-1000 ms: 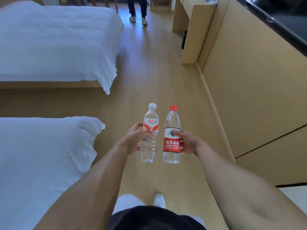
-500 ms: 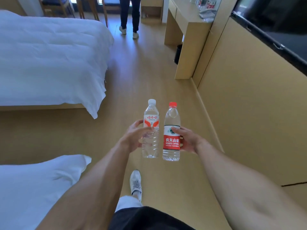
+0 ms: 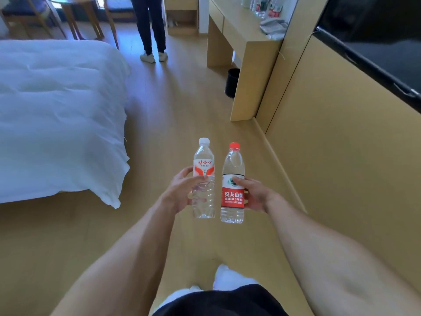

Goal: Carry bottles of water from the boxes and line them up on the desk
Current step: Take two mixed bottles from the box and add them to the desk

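Note:
My left hand grips a clear water bottle with a white cap and an orange-and-white label, held upright in front of me. Right beside it, my right hand grips a second upright bottle with a red cap and a red label. The two bottles are almost touching above the wooden floor. The wooden desk stands ahead on the right, against the wall. Several bottles stand at its far end.
A white bed fills the left side. A person stands on the floor ahead, by a round table and chairs. A black bin sits under the desk. A dark TV hangs on the right wall. A phone lies on the desk.
I have walked forward along the floor between the beds and the wall. The near bed has left view and the desk is closer. Both hands still hold the bottles the same way.

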Demonstrator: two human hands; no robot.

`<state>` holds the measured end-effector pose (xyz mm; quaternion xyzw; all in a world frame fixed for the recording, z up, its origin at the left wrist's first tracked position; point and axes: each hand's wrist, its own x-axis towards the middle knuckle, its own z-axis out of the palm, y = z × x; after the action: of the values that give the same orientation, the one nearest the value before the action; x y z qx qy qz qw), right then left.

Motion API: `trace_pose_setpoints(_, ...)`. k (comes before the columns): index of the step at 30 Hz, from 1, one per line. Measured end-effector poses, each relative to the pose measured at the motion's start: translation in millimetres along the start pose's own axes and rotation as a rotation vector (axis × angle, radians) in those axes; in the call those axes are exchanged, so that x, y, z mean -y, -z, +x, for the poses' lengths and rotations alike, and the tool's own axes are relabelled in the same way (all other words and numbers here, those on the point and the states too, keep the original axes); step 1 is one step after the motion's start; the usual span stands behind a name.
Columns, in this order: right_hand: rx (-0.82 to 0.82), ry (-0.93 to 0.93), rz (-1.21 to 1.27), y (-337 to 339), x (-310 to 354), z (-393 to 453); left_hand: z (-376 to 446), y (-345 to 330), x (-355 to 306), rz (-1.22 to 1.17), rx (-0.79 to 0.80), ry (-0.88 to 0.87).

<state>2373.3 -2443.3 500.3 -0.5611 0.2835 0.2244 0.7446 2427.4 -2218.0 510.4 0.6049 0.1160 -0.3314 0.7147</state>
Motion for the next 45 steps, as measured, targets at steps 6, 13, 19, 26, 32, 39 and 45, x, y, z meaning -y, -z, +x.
trace_pose_setpoints(6, 0.037, 0.011, -0.013, -6, 64, 85, 79, 17, -54, -0.003, -0.018, -0.021)
trace_pose_setpoints(13, 0.094, -0.009, -0.037, -11, 158, 214, 198, 38, -130, -0.033, -0.086, -0.039)
trace_pose_setpoints(19, 0.132, -0.018, -0.064, -5, 257, 295, 292, 39, -209, -0.071, -0.112, -0.033)
trace_pose_setpoints(26, 0.107, -0.019, -0.088, 2, 341, 373, 382, 36, -277, -0.134, -0.098, -0.032)
trace_pose_setpoints(32, 0.086, -0.014, -0.073, -5, 404, 449, 471, 52, -334, -0.141, -0.060, -0.031)
trace_pose_setpoints(39, 0.030, -0.004, -0.056, -26, 499, 558, 597, 90, -423, -0.101, -0.003, -0.016)
trace_pose_setpoints(45, 0.009, 0.004, 0.003, -45, 577, 637, 683, 111, -512, -0.016, 0.061, -0.011)
